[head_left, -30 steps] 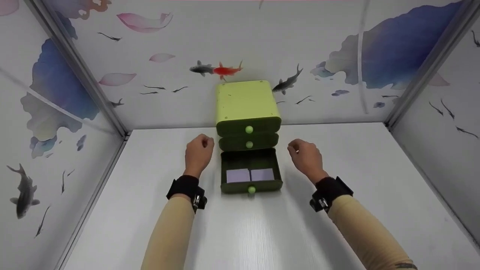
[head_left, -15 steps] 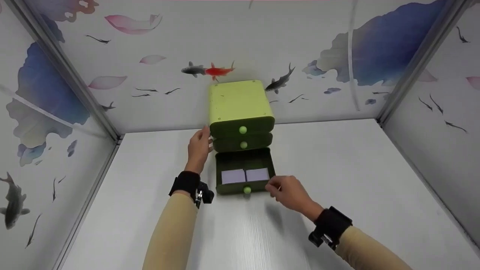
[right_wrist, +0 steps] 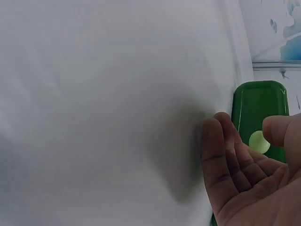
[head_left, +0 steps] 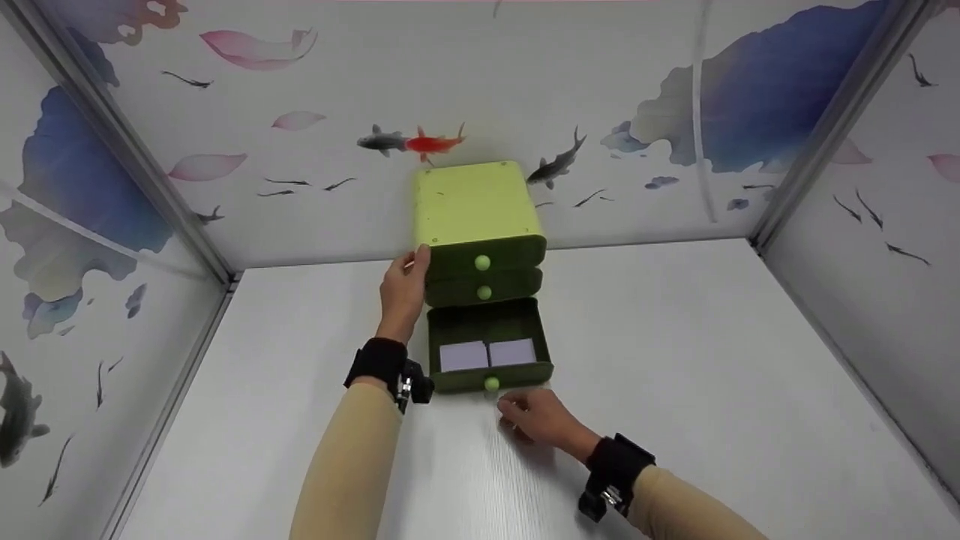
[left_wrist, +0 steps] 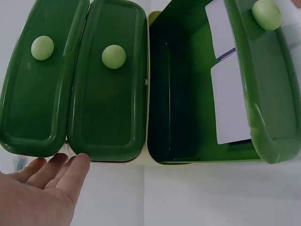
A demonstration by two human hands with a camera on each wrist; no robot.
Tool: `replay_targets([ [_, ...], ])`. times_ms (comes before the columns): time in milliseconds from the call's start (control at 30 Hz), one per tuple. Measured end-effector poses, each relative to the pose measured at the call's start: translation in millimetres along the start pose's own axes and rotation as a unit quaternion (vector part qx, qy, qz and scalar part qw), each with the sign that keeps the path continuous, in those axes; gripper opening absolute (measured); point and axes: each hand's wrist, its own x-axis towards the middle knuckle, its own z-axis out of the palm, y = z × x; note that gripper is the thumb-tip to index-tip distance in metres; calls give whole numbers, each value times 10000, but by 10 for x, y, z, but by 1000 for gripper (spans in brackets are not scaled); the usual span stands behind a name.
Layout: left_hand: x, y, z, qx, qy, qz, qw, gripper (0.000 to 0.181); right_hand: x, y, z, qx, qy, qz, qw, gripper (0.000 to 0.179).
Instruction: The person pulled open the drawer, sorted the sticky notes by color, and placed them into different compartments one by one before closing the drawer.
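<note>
A small green drawer cabinet [head_left: 480,201] stands against the back wall. Its bottom drawer [head_left: 529,373] is pulled out, with two pale lilac pads [head_left: 463,356] lying inside. My left hand [head_left: 403,294] rests at the cabinet's left side, with extended fingers [left_wrist: 75,172] right at the edges of the upper two drawer fronts. Just in front of the pulled-out drawer, below and to the right of its round knob [head_left: 491,384], is my right hand [head_left: 546,420]. Nothing lies between its loosely bent fingers and its thumb, as the right wrist view shows.
The white tabletop [head_left: 675,337] spreads out around the cabinet. Behind it rises a white wall [head_left: 600,67] printed with fish and petals, and side walls with grey metal corner posts [head_left: 817,127] close in the left and right.
My left hand has moved to the cabinet's side and straightened its fingers. My right hand has come down and left, from beside the cabinet to in front of the bottom drawer. The head view has shifted slightly.
</note>
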Motion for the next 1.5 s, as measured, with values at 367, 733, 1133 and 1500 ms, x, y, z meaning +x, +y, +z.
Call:
replay_targets([
  [367, 16, 32, 50, 286, 100, 20, 9995, 79, 218, -5, 157, 2215, 240, 788, 9717, 42],
  [733, 45, 7, 79, 500, 505, 149, 9974, 80, 265, -23, 213, 2160, 512, 678, 9727, 43],
  [1133, 51, 35, 72, 568, 523, 227, 9968, 74, 438, 6, 165, 1509, 792, 553, 9838, 42],
  [1500, 55, 43, 69, 840, 513, 237, 9949, 76, 657, -25, 91, 1425, 876, 535, 9845, 40],
])
